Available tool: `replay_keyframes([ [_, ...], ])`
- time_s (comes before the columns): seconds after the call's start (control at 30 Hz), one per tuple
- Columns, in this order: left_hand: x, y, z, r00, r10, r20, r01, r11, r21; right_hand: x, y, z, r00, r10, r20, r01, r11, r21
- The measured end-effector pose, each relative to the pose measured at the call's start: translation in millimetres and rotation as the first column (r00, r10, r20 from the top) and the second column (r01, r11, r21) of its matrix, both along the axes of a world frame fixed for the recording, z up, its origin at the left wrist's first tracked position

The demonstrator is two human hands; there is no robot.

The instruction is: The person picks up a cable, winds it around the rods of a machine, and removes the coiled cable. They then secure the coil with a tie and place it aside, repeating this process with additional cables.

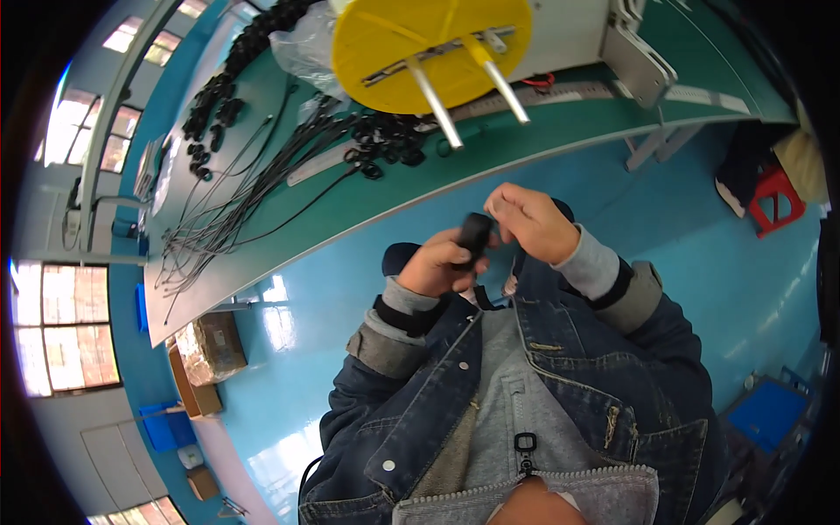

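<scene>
My left hand (437,262) is closed around a short black bundle (475,234), which looks like a coiled cable, held upright in front of my body. Close by on its right, my right hand (532,223) has its fingers pinched together against the bundle's side. Whatever sits between those fingertips is too small to make out. Both hands are off the table, just short of its near edge. On the green table (262,254) lie loose dark cables (227,197) in a long spread, with a pile of black coiled cables (389,140) beside them.
A yellow disc (429,52) with two metal rods stands at the table's edge ahead. Clear plastic bags (306,52) and more black coils (210,122) lie to its left. A metal bracket (643,66) is at right. Cardboard boxes (206,354) and a red stool (774,201) stand on the floor.
</scene>
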State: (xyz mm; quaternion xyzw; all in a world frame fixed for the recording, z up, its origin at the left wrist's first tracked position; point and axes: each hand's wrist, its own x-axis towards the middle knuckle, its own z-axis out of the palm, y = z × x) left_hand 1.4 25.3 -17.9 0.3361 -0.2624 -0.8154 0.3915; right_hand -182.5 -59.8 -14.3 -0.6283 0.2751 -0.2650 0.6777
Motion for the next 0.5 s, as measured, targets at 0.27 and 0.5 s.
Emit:
replay_keyframes([
  [0.27,-23,7,14,0.866,0.136,0.480,0.015,0.954,-0.298,18,21,0,0.934,-0.136,-0.330,-0.130,0.731,-0.670],
  [0.5,-20,14,-5,0.718,0.480,0.503,-0.029,0.744,-0.668,34,35,-5,0.985,-0.163,-0.050,0.111,0.835,-0.539],
])
